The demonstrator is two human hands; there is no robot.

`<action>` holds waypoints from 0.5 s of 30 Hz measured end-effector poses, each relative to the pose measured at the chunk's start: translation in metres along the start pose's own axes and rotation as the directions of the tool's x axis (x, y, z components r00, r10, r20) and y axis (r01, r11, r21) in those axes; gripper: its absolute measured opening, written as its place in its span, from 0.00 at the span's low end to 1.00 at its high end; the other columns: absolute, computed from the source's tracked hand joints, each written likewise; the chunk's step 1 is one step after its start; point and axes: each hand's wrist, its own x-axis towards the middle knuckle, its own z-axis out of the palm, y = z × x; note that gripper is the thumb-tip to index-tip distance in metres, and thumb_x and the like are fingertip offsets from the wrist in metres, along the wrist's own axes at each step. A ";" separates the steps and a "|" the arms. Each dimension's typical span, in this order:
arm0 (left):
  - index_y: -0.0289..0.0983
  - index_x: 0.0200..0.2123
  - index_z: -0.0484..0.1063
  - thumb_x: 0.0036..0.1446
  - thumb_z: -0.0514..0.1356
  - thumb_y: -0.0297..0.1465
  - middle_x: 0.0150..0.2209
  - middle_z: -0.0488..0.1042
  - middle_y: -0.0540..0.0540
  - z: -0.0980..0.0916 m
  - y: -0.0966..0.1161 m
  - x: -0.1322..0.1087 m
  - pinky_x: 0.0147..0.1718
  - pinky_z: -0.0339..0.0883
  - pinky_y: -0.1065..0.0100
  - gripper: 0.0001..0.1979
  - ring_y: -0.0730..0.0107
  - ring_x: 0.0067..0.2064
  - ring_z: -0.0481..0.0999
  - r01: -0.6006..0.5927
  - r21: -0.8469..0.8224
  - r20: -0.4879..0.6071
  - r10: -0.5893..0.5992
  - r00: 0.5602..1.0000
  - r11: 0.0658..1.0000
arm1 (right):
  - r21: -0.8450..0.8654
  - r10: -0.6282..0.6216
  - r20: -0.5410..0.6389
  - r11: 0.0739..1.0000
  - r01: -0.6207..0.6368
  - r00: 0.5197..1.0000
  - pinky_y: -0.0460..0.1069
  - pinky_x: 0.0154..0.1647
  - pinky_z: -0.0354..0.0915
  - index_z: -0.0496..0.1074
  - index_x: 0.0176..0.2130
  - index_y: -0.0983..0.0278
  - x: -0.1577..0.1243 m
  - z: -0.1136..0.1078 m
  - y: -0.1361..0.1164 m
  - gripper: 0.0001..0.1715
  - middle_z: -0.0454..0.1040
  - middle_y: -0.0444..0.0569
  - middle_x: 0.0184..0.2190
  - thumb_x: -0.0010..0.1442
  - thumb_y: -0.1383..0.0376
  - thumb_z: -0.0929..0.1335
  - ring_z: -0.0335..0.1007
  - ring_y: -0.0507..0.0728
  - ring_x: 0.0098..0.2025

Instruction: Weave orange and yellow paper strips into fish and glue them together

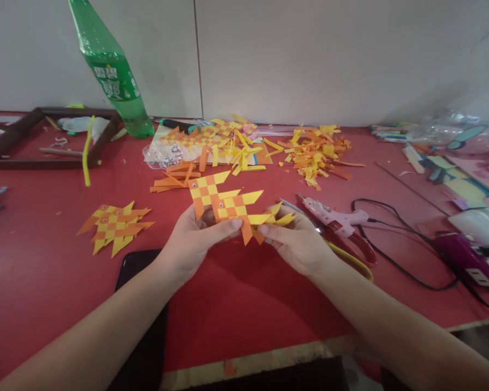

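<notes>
Woven paper fish (pixel 232 209) in orange and yellow checks, with small googly eyes, are held up over the red table. My left hand (pixel 204 231) is closed on them, thumb pressed on the front fish. My right hand (pixel 295 239) pinches the yellow and orange paper tail strips (pixel 275 217) at their right end. Whether these strips belong to the same fish or to another one behind I cannot tell. To the left of my hands, a small pile of similar paper fish (pixel 116 225) lies on the table.
A pink glue gun (pixel 334 214) and red-handled pliers (pixel 354 244) lie right, near a black cord and purple power strip (pixel 468 260). Cut paper strips (pixel 318 155) are heaped behind. A green bottle (pixel 118 81) stands back left beside a brown frame (pixel 12 133). A black phone (pixel 142 320) lies under my left forearm.
</notes>
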 end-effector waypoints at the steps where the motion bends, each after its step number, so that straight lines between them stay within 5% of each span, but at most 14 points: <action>1: 0.39 0.41 0.78 0.51 0.72 0.29 0.43 0.83 0.45 0.001 0.000 -0.001 0.42 0.77 0.67 0.14 0.61 0.45 0.83 -0.001 0.018 0.021 0.001 1.000 1.000 | -0.004 -0.010 0.002 1.000 0.010 1.000 0.47 0.35 0.73 0.74 0.31 0.60 0.000 0.000 0.001 0.17 0.77 0.39 0.27 0.43 0.64 0.81 0.75 0.50 0.30; 6: 0.37 0.43 0.77 0.53 0.71 0.29 0.45 0.83 0.43 0.004 0.001 -0.002 0.48 0.75 0.65 0.14 0.59 0.49 0.82 -0.051 0.118 0.065 0.044 0.997 0.992 | -0.078 -0.049 -0.034 0.996 0.046 0.998 0.46 0.29 0.69 0.67 0.28 0.61 -0.001 0.001 0.005 0.21 0.76 0.39 0.26 0.42 0.65 0.81 0.72 0.49 0.26; 15: 0.38 0.38 0.76 0.46 0.75 0.30 0.40 0.83 0.45 0.004 -0.002 -0.001 0.43 0.78 0.63 0.16 0.57 0.43 0.83 -0.070 0.119 -0.064 0.078 0.995 0.990 | -0.301 -0.163 -0.135 0.947 0.117 0.977 0.45 0.25 0.63 0.63 0.29 0.60 -0.004 0.004 0.006 0.25 0.66 0.35 0.23 0.42 0.59 0.80 0.65 0.48 0.24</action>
